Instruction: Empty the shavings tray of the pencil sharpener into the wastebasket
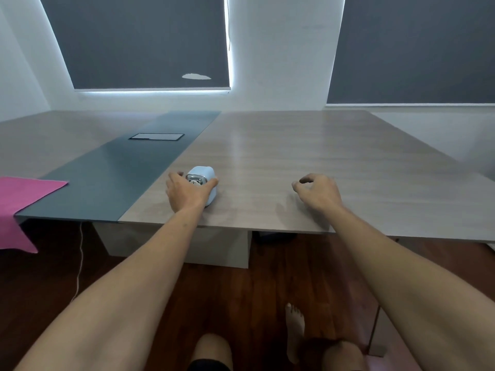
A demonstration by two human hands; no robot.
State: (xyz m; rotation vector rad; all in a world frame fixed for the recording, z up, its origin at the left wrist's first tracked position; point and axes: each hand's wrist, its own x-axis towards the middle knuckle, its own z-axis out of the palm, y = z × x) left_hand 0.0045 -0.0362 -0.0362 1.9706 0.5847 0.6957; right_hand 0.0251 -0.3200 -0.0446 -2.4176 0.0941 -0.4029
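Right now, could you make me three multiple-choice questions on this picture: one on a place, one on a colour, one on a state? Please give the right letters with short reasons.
1. Where does the pencil sharpener stand?
A. on the floor
B. on the table, near its front edge
C. on the pink cloth

2. What colour is the body of the sharpener?
A. light blue
B. red
C. black

3. What is the right hand doing?
A. holding the sharpener
B. holding a pencil
C. holding nothing, its fingers curled over the table

Answers:
1 B: the pencil sharpener sits on the wooden table, close to the front edge, with the left hand wrapped around it.
2 A: its body shows pale blue above the hand.
3 C: the right hand is apart from the sharpener, with nothing between its fingers.
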